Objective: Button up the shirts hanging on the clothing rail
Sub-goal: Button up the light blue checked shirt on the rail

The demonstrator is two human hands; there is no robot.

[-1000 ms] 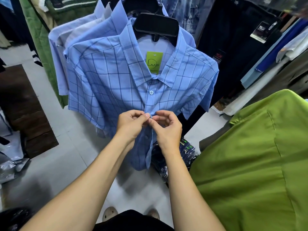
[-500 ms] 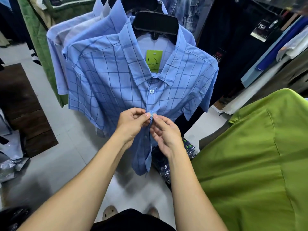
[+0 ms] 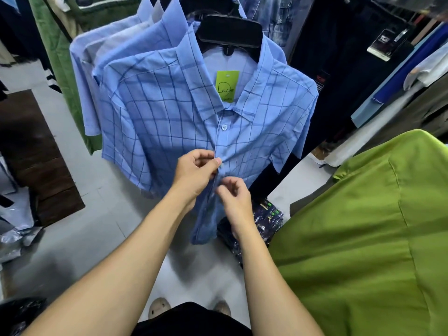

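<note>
The blue checked shirt hangs on a black hanger, front of the row. The left hand pinches its placket mid-chest, and the right hand pinches the placket just below.

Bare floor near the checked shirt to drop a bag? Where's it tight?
Free: pale floor between the dark mat and the checked shirt; a strip under its hem, ahead of the shoes. Crowded: wrapped packets right of the hem, the green shirt beyond them, plastic bags lower left.
</note>
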